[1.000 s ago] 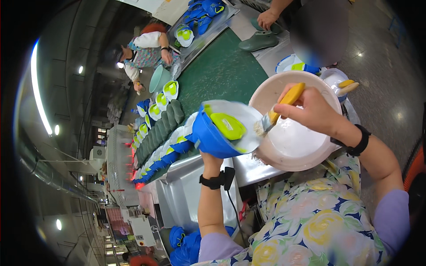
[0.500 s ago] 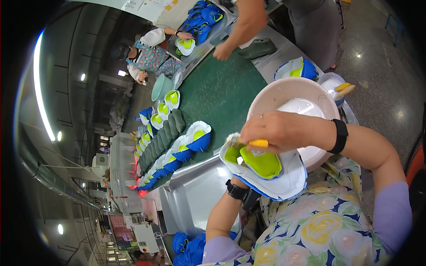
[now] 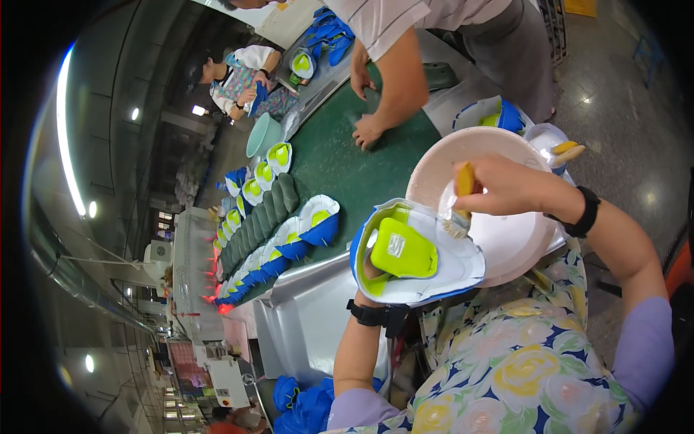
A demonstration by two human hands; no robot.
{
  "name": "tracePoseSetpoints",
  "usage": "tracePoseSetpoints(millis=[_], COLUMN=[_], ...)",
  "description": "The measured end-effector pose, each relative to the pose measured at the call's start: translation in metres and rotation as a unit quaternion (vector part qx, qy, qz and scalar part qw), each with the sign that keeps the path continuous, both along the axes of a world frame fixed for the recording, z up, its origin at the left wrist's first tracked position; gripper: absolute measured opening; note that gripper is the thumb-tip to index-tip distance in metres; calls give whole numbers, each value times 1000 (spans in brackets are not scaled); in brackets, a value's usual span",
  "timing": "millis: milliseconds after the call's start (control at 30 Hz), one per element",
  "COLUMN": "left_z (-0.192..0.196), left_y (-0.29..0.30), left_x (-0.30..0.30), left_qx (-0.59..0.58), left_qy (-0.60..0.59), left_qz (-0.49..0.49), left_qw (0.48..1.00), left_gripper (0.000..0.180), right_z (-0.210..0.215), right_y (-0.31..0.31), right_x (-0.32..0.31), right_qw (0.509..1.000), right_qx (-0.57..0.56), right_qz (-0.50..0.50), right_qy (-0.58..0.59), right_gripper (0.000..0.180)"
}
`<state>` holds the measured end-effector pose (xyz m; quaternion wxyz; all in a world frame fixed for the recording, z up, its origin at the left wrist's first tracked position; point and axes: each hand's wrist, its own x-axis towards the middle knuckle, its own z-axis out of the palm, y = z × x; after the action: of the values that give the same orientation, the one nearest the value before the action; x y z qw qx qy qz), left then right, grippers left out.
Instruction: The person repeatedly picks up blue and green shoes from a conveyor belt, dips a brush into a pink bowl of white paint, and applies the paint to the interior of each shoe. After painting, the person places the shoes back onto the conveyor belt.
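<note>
My left hand [image 3: 370,269] holds up a shoe upper [image 3: 448,265], blue outside, white inside, with a lime-green lining and tongue; most of that hand is hidden behind it. My right hand [image 3: 504,184] is closed round the yellow handle of a brush [image 3: 463,179]. The pale bristles rest on or just above the white part of the upper, on the side toward a large pale pink basin [image 3: 434,155]. White material shows inside the basin, beyond my right hand.
A green conveyor belt [image 3: 325,155] carries rows of blue, white and green uppers [image 3: 318,217] and dark soles [image 3: 253,228]. A co-worker's hand [image 3: 369,132] reaches over it. A tub with a yellow-handled brush [image 3: 566,150] stands beyond the basin. Blue uppers [image 3: 311,405] lie piled lower left.
My right hand has lifted and moved right with the brush, from the lining edge to the white part. The upper has turned and shifted slightly left. The nearby co-worker leans farther over the belt.
</note>
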<state>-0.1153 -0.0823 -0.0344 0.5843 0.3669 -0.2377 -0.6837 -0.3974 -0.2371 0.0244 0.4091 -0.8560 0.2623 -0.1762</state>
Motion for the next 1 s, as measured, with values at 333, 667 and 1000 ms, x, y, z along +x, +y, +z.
tracePoseSetpoints(millis=[333, 667, 1000], left_z=[3, -7, -53], left_y=[-5, -5, 5], left_x=[11, 17, 76], left_qx=[27, 36, -90], left_qy=[98, 117, -98], left_qz=[8, 7, 117], left_qw=[995, 992, 984], left_gripper=[59, 56, 49], right_z=[4, 12, 0], right_y=[14, 11, 10], right_x=[16, 32, 25], right_qw=[957, 947, 997], right_qx=[-202, -202, 21], right_qz=[84, -24, -79], right_qy=[-191, -246, -4], right_gripper=[14, 26, 36])
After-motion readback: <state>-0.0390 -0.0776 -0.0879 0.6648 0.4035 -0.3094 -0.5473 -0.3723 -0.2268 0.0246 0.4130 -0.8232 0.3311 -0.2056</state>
